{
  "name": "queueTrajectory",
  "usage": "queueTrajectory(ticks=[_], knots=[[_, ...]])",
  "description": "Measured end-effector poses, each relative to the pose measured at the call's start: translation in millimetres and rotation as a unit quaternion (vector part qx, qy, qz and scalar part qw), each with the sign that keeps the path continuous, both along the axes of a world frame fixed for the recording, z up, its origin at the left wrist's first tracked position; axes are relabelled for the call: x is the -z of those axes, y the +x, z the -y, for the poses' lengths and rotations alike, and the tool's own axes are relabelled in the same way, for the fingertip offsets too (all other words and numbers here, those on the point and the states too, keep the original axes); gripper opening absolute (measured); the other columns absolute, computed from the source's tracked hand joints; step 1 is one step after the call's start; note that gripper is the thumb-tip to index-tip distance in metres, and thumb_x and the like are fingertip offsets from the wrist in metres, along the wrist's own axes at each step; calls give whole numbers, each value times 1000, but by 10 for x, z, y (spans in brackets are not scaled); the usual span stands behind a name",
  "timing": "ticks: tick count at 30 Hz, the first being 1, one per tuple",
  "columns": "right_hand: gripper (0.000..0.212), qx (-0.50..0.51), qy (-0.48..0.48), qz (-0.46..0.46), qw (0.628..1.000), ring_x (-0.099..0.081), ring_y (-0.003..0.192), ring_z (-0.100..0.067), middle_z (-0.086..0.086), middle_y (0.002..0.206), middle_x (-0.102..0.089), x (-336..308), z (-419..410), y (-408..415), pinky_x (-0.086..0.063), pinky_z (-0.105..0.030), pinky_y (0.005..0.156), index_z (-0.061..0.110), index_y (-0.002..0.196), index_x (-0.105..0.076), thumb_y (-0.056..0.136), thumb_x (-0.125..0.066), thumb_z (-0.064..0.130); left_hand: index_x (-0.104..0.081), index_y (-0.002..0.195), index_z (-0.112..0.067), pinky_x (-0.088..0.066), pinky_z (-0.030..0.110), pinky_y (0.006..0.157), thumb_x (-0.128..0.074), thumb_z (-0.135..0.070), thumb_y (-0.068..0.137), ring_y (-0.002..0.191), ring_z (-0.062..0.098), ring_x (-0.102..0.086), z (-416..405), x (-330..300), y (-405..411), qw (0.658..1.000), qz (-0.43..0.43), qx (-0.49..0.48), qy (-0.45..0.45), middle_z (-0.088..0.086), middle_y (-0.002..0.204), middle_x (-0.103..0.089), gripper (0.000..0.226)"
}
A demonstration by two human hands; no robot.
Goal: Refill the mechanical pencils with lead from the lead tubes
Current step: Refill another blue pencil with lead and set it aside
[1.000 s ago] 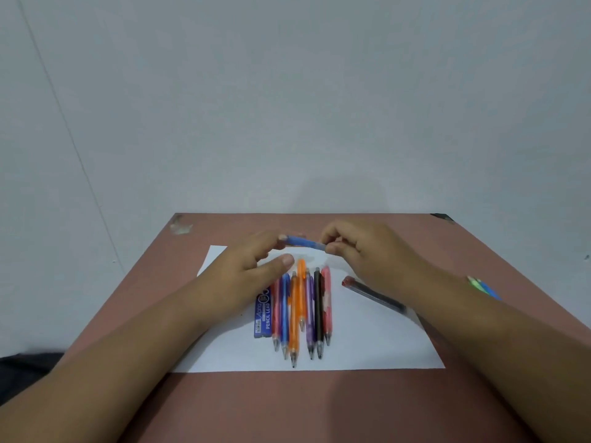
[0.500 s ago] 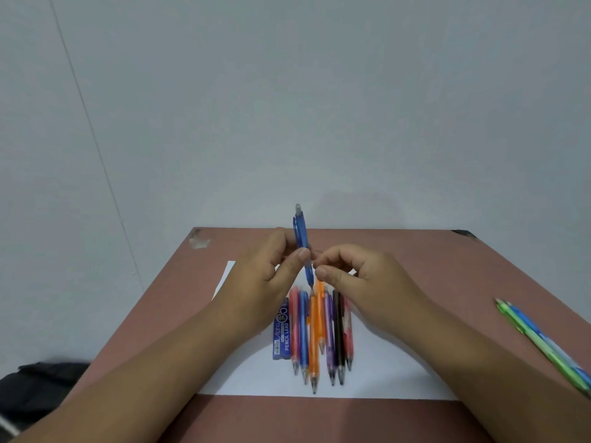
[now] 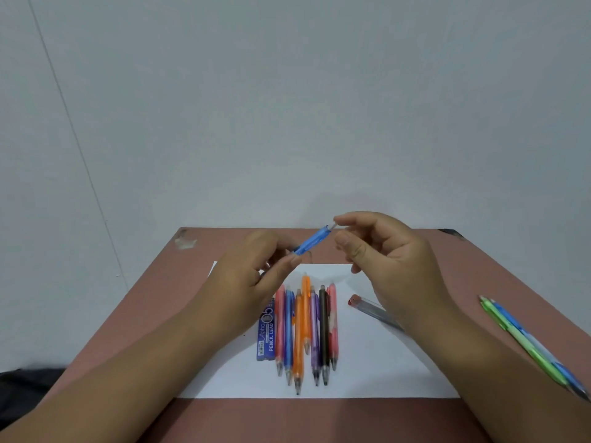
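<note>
Pinching the blue mechanical pencil (image 3: 309, 243), the left hand (image 3: 256, 276) tilts it toward one o'clock. Right hand (image 3: 383, 254) nips its eraser cap (image 3: 333, 226); a jerk could drop the cap onto the tabletop (image 3: 153, 308).

Blue mechanical pencil (image 3: 309, 243) held tilted — seven pencils (image 3: 305, 327) in a row, blue lead tube (image 3: 267, 332) beside

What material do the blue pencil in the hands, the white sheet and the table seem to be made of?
Blue pencil: probably translucent plastic, glossy; light passes through its barrel.
White sheet: looks like paper, matte, thin and flat with sharp edges.
Table: smooth reddish-brown top, perhaps laminate or painted wood; a chipped pale spot near the far left corner. I cannot tell which.
</note>
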State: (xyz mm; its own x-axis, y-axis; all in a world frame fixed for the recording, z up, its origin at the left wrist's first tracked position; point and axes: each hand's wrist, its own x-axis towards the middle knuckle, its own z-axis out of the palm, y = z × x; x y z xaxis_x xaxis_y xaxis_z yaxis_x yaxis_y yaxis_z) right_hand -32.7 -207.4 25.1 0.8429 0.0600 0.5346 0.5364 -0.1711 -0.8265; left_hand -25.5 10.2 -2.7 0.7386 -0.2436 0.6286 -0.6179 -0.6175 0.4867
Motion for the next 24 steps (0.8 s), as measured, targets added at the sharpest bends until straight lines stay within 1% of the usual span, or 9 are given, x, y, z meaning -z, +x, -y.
queueTrajectory(ticks=[5, 8, 11, 12, 15, 16, 18, 21, 24], knots=[[7, -8, 14, -16, 1000, -62, 71, -9, 3, 83, -73, -3, 8, 43, -55, -26, 65, 22, 93, -75, 94, -70, 17, -57, 106, -44, -42, 10, 69, -44, -61, 95, 92, 1, -57, -16, 24, 27, 1000, 12, -6, 23, -28, 97, -56, 23], [8, -3, 40, -35, 999, -62, 69, -11, 1, 81, -74, 8, 28, 103, -53, -27, 64, 19, 93, -75, 95, -69, 15, -58, 104, -43, -40, 12, 66, -46, -60, 96, 91, 2, -57, -28, 34, 44, 1000, -2, -24, 19, -25, 92, -57, 23], [8, 30, 51, -45, 997, -59, 67, -11, 5, 77, -72, -4, 117, 190, -53, -28, 63, 20, 91, -75, 95, -70, 16, -58, 102, -42, -39, 13, 65, -47, -60, 89, 90, 4, -56, -43, 30, 56, 999, -7, -41, 21, -23, 90, -58, 26], [9, 51, 18, -48, 997, -58, 65, -9, 8, 77, -72, 2, 166, 233, -53, -27, 62, 23, 89, -75, 95, -70, 18, -59, 101, -42, -40, 13, 65, -47, -61, 87, 90, 4, -55, -49, 30, 61, 999, -12, -45, 21, -23, 89, -57, 27], [13, 108, -176, -65, 976, -55, 62, 0, 17, 77, -70, 81, 308, 363, -46, -12, 58, 31, 82, -75, 94, -71, 26, -63, 101, -37, -39, 12, 64, -47, -61, 84, 90, 4, -55, -69, 37, 85, 998, -20, -54, 17, -22, 88, -57, 34], [14, 115, -229, -80, 963, -57, 65, 2, 20, 77, -69, 118, 337, 399, -44, -10, 59, 32, 80, -74, 93, -71, 27, -65, 101, -35, -38, 12, 64, -47, -61, 83, 90, 3, -55, -72, 42, 95, 998, -22, -56, 19, -22, 87, -57, 36], [14, 120, -303, -115, 939, -61, 74, 0, 18, 80, -69, 189, 372, 454, -45, -14, 63, 32, 81, -73, 94, -69, 28, -66, 102, -34, -38, 11, 64, -47, -63, 81, 91, 2, -54, -80, 55, 110, 998, -29, -56, 26, -23, 88, -57, 40], [12, 109, -364, -137, 915, -61, 76, -7, 14, 86, -69, 230, 391, 491, -45, -18, 64, 31, 83, -71, 94, -68, 29, -63, 101, -40, -40, 15, 63, -46, -66, 79, 90, 0, -54, -93, 69, 122, 997, -43, -55, 27, -23, 88, -57, 38], [12, 100, -376, -136, 911, -59, 72, -6, 14, 83, -67, 236, 398, 492, -43, -20, 62, 31, 82, -71, 94, -67, 29, -61, 100, -44, -40, 17, 63, -47, -66, 78, 89, 0, -54, -95, 72, 123, 997, -49, -54, 28, -23, 88, -58, 35]])
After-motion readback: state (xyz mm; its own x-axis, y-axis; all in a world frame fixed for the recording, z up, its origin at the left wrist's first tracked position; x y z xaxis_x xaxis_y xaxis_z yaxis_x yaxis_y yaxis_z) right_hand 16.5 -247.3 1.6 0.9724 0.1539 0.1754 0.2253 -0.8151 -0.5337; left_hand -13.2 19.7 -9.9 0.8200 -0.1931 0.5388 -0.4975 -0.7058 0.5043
